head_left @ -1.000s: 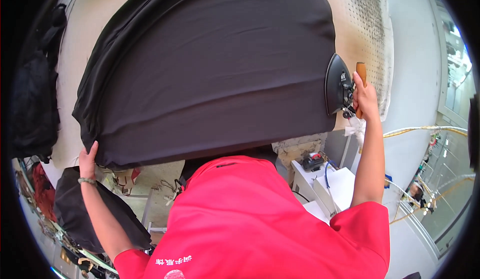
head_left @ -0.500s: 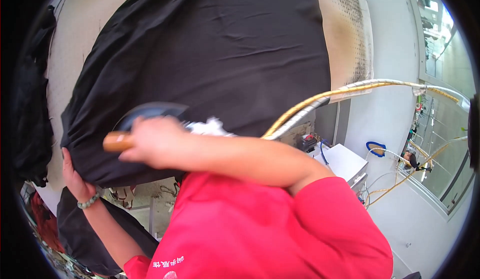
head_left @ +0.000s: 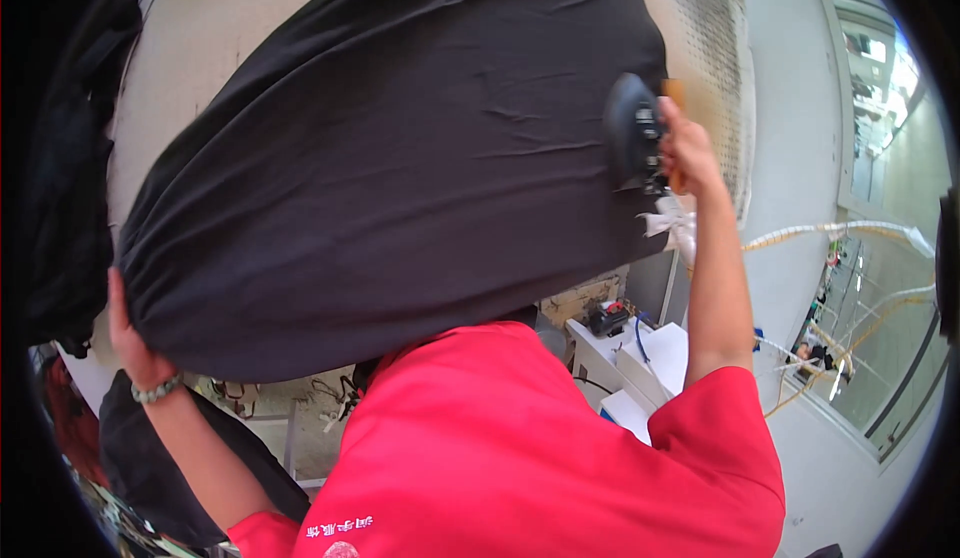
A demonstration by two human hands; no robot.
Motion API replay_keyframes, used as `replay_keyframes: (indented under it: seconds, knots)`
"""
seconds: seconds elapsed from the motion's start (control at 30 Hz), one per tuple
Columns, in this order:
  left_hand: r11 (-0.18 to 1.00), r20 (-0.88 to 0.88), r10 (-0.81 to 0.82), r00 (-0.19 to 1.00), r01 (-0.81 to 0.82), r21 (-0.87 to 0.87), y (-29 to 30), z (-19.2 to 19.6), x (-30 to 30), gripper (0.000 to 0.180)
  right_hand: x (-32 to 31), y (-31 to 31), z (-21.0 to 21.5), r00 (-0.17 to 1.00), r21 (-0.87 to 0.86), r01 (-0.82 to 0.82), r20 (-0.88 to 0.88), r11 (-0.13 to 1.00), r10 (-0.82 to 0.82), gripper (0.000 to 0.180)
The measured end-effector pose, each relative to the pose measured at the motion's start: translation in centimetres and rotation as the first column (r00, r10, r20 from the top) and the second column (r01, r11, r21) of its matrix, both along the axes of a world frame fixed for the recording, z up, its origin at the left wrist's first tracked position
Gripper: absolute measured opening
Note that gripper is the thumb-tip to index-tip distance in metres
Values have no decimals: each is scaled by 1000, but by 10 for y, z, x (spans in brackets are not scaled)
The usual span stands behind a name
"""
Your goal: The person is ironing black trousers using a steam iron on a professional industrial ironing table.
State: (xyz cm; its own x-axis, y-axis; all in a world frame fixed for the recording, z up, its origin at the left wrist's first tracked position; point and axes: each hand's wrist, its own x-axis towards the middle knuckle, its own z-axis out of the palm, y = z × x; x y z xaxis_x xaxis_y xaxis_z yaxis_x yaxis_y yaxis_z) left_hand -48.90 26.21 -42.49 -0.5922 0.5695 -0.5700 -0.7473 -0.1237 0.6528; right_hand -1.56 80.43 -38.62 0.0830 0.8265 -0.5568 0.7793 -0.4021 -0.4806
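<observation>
A large black cloth (head_left: 400,158) lies spread over a pale padded ironing surface, with creases gathering at its left end and several wrinkles at the upper right. At its right edge my right hand (head_left: 690,150) is closed around the orange-brown handle of a dark iron (head_left: 632,133). The iron's soleplate is over the cloth, and a white tied rag (head_left: 670,220) hangs at its rear by my wrist. My left hand (head_left: 140,343), with a beaded bracelet at the wrist, grips the cloth's lower left edge; some of its fingers are hidden.
The scorched, dotted ironing pad (head_left: 705,68) shows beyond the cloth's right side. White and yellow hoses (head_left: 840,228) run off to the right. White box-like equipment (head_left: 650,368) stands below the right edge. More dark fabric (head_left: 70,178) hangs at the far left.
My right hand has swept the iron from the cloth's lower left to its right edge, turning it. The hoses have shifted right. My left hand stays at nearly the same spot.
</observation>
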Motion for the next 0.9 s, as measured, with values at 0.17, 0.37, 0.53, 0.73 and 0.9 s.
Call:
replay_keyframes:
  seconds: [0.17,0.37,0.53,0.73,0.9]
  knots:
    - [905,-220,-186,958,254,341,-7,68,8,44,-7,30,-9,988,-70,-27,-156,997,16,58]
    - [923,-128,-179,975,212,322,29,71,32,49,-190,-168,-16,473,184,-805,-377,564,796,48]
    - [991,121,-100,988,88,98,27,34,26,52,-273,-257,14,249,-30,-958,-575,284,780,75]
    - [984,22,-71,997,66,166,-16,45,9,55,-170,-125,19,604,-95,-786,-327,611,727,71]
    - [938,-161,-65,985,116,326,-24,61,1,46,-79,47,5,991,-56,-129,-43,990,127,59]
